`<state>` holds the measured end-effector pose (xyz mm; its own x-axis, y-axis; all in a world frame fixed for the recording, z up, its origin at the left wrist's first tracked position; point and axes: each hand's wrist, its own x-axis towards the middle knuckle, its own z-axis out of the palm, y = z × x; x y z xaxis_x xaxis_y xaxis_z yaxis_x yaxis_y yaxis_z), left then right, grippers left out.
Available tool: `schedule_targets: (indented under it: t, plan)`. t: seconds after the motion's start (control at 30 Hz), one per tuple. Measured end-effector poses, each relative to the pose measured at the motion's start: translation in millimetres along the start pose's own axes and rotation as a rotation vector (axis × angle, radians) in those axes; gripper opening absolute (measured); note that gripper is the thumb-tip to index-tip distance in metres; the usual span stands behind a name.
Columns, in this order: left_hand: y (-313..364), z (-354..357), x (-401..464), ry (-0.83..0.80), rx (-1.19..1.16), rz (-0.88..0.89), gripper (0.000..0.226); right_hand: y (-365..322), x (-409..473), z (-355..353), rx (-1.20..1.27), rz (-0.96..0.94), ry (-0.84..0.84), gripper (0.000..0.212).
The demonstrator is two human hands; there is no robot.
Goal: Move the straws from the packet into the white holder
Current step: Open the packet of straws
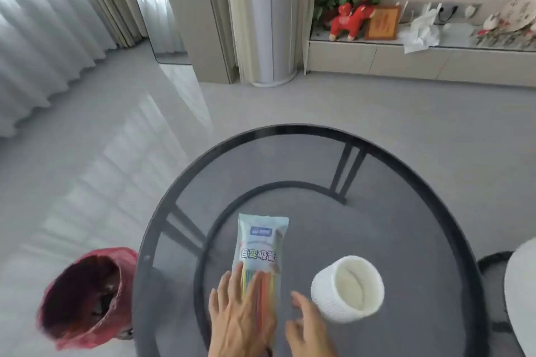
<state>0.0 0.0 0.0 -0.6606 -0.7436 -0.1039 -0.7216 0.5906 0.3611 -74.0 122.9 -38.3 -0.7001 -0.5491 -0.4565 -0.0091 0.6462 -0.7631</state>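
A clear packet [261, 243] of coloured straws [262, 287] lies flat on the round dark glass table [391, 211], pointing away from me. My left hand [237, 316] rests with straight fingers on the packet's near end, over the straws. My right hand [307, 324] hovers with spread fingers just right of the packet, between it and the white ribbed holder [348, 288]. The holder stands upright to the right of the packet, and nothing shows inside it.
A red-lined waste bin [84, 295] stands on the floor left of the table. A white rounded object [522, 284] juts in at the right edge. Farther off are a tall white floor unit [275, 38], curtains and a low cabinet with ornaments.
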Motion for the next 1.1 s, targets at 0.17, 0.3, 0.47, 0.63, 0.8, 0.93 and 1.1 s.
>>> schedule_targets:
  t: [0.17, 0.3, 0.47, 0.63, 0.8, 0.93, 1.1]
  plan:
    - [-27, 41, 32, -0.052, -0.014, 0.197, 0.083, 33, 10, 28, -0.088, -0.391, 0.263, 0.055]
    - [-53, 65, 33, -0.019, -0.081, 0.332, 0.093, 53, 8, 48, -0.149, -0.576, 0.348, 0.055]
    - [-76, 70, 31, 0.018, -0.128, 0.449, 0.102, 54, 12, 52, -0.180, -0.625, 0.348, 0.051]
    - [-93, 54, 21, -0.023, -0.039, 0.484, 0.105, 55, -1, 52, -0.240, -0.560, 0.289, 0.039]
    - [-98, 43, 20, -0.078, 0.049, 0.455, 0.096, 43, -15, 48, -0.174, -0.452, 0.394, 0.023]
    - [-91, 42, 13, -0.144, 0.248, 0.464, 0.114, 43, -32, 44, -0.243, -0.401, 0.474, 0.027]
    - [-83, 31, 5, -0.061, 0.431, 0.547, 0.104, 44, -39, 22, -0.313, -0.156, 0.293, 0.049]
